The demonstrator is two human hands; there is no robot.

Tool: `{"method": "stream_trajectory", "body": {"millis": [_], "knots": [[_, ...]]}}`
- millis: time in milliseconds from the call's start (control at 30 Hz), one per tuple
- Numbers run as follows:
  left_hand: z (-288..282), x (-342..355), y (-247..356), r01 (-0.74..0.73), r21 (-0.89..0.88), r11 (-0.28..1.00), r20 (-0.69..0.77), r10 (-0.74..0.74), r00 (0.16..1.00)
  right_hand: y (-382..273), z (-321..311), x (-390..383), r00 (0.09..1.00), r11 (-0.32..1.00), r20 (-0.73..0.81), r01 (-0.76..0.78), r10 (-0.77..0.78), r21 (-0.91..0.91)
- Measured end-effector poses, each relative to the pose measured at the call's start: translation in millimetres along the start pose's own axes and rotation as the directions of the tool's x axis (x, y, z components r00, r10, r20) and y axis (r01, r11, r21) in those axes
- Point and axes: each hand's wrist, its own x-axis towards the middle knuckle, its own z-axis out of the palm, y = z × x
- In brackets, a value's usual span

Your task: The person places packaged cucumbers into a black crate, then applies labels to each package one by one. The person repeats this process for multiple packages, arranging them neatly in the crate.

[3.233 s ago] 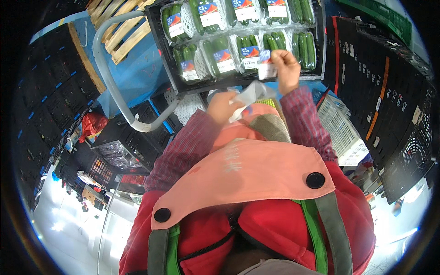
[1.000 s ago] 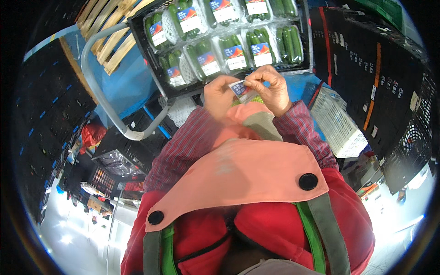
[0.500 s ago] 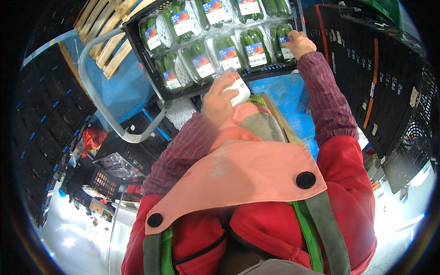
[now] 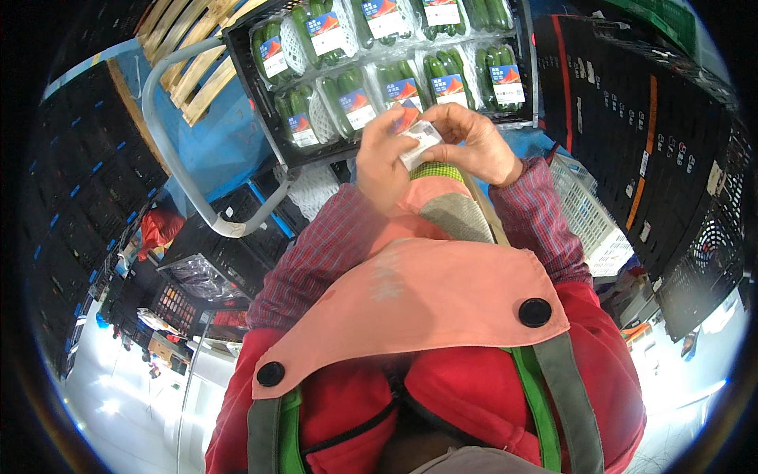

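Observation:
My left hand [image 4: 382, 164] is closed around a small stack of labels [image 4: 421, 144], white with a blue and orange print. My right hand [image 4: 479, 144] meets it from the right, thumb and forefinger pinching the stack's edge. Both hands are just off the near side of a black crate [image 4: 249, 79]. Inside it, two rows of clear-wrapped cucumber packs [image 4: 493, 59] lie side by side, several with white foam netting [image 4: 323, 117] beside them. Labels of the same print show on most packs, including a label [image 4: 506, 83] on the near row's rightmost one.
A bent grey metal tube [image 4: 162, 150] curves along the crate's left side, with a wooden pallet [image 4: 193, 87] beyond. Stacked black crates [image 4: 616, 118] rise at the right and more black crates [image 4: 87, 182] at the left. A white basket [image 4: 588, 209] sits near my right forearm.
My right hand has come back from the near row's rightmost cucumber pack to the label stack in my left hand. That pack's label is now uncovered.

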Motion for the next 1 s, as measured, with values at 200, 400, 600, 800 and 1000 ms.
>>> {"method": "stream_trajectory", "body": {"millis": [200, 400, 600, 800, 1000], "knots": [[2, 9, 6, 0.225, -0.369, 0.902, -0.242, -0.327, 0.913, 13, 12, 1, 0.96, 0.994, -0.28, -0.053, 0.025, -0.091], [-4, 1, 6, 0.592, -0.567, 0.573, 0.18, -0.615, 0.768, 31, 23, -3, 0.904, 0.994, -0.419, 0.106, -0.089, 0.018], [-4, -1, 0, 0.412, -0.473, 0.779, 0.112, -0.411, 0.905, 22, 25, 2, 0.779, 0.357, -0.201, 0.031, -0.593, -0.934], [-9, 3, -3, 0.381, -0.264, 0.886, 0.172, -0.345, 0.922, 19, 13, 11, 0.854, 0.339, 0.063, 0.271, -0.516, -0.901], [-11, 2, -3, 0.408, -0.271, 0.872, 0.301, -0.326, 0.896, 40, -5, 9, 0.981, 0.906, -0.149, 0.055, -0.128, -0.419]]}}
